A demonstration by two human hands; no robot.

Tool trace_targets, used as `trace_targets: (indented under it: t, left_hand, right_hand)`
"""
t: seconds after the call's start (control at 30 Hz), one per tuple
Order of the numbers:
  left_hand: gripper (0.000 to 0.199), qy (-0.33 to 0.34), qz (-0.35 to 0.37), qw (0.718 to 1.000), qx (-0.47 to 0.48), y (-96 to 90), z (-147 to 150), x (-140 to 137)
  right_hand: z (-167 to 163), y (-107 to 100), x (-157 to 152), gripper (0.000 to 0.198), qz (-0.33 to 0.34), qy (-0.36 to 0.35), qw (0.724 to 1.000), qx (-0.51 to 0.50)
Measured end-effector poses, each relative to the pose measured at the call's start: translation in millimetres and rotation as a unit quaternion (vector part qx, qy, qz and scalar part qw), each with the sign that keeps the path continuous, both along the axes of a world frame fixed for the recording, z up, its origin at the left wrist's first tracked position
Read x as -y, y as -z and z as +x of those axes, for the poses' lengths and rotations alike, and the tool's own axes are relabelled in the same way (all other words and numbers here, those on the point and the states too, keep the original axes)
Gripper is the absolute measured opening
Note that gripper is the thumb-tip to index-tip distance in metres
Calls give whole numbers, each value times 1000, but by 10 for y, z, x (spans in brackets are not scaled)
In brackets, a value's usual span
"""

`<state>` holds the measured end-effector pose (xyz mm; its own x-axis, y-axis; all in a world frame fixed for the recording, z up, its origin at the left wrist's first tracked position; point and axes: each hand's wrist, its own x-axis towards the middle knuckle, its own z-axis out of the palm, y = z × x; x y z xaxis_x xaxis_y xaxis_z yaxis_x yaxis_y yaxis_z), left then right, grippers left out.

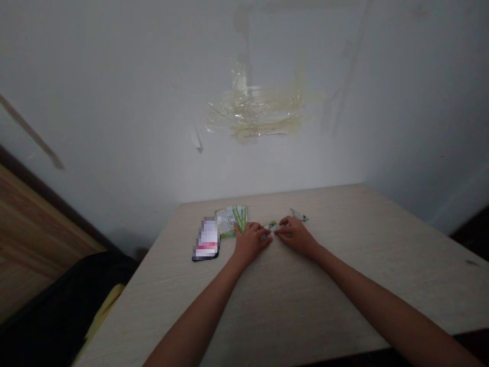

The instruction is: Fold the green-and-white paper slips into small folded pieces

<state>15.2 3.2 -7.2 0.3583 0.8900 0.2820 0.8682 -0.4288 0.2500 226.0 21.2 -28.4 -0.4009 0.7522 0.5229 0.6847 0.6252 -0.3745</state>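
My left hand (252,240) rests low over the table, its thumb and fingers drawn together at the near left edge of a small green-and-white printed packet (272,224). From the other side, the fingertips of my right hand (298,237) are pinched at the packet's near right edge. Fingers partly cover it, and a tiny white bit shows between the two hands. Beside my left hand lies a fanned pile of green-and-white printed packets (227,220). Just beyond my right hand is a crumpled green-and-clear piece (299,214), partly hidden by the fingers.
A phone (208,238) with a blurred screen lies left of the pile, touching or overlapping it. The pale wooden table (305,306) meets a wall (133,102) marked with peeling tape (260,114). Dark and yellow cloth (103,306) sits off the table's left edge.
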Motion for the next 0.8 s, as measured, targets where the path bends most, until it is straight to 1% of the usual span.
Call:
trace_targets:
  t: [0.13, 0.37, 0.8]
  left_hand:
    - [25, 2, 6, 1000, 6, 17, 1, -8]
    - [24, 10, 7, 1000, 12, 42, -11, -25]
    - [25, 11, 1, 1000, 5, 25, -18, -34]
  right_hand:
    - [-4, -1, -4, 15, -8, -4, 1000, -2]
    - [11, 46, -52, 16, -17, 20, 1000, 18]
    - [-16, 91, -112, 19, 13, 61, 998, 27]
